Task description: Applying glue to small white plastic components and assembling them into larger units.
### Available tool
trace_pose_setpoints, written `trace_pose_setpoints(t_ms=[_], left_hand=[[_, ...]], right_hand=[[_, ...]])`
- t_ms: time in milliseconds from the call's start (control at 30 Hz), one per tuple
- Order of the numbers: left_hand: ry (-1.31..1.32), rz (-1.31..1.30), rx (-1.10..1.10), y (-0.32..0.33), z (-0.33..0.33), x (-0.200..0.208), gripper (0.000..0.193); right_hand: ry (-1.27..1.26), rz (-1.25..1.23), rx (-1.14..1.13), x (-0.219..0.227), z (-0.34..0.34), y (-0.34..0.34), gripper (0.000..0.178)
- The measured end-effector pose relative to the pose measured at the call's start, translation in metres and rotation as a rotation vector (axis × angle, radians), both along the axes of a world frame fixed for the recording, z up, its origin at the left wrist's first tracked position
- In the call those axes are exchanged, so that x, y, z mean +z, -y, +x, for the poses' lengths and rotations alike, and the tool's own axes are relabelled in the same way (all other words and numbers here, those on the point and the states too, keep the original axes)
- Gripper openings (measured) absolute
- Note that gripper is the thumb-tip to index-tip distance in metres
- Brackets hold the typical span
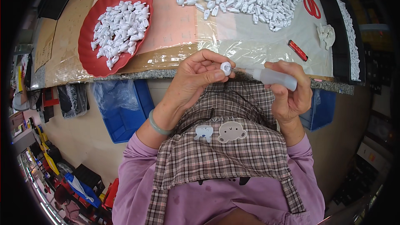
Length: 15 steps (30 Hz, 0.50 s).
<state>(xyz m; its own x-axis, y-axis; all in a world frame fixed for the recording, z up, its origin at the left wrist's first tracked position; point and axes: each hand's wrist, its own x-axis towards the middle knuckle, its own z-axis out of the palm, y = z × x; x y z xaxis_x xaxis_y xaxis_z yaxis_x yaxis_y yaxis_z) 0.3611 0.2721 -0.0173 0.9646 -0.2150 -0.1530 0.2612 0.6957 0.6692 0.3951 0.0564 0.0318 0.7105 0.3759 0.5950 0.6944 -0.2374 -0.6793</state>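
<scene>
One white piece [226,67] sits at the left grip's [195,73] fingertips [218,74]

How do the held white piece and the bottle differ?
The white piece looks small and rounded; the bottle is larger and elongated. The white piece is opaque, the bottle translucent. The left hand pinches the white piece; the right hand grips the bottle. Both are handheld.

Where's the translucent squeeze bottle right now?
In the head view, just right of centre, the translucent squeeze bottle is in the right hand, pointing left toward the small white piece held in the left hand.
</scene>
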Motion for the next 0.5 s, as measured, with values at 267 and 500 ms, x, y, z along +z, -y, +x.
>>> trace_pose_setpoints(t_ms=[267, 500], left_hand=[[0.013, -0.009, -0.010, -0.0007, -0.0010, -0.0025, 0.023], [0.013, 0.000, -0.005, -0.0014, -0.0004, -0.0024, 0.024]], right_hand=[[-0.006, -0.034, 0.004, 0.0004, -0.0003, -0.0011, 0.037], [-0.083, -0.003, 0.018, -0.0005, -0.0011, -0.0031, 0.038]])
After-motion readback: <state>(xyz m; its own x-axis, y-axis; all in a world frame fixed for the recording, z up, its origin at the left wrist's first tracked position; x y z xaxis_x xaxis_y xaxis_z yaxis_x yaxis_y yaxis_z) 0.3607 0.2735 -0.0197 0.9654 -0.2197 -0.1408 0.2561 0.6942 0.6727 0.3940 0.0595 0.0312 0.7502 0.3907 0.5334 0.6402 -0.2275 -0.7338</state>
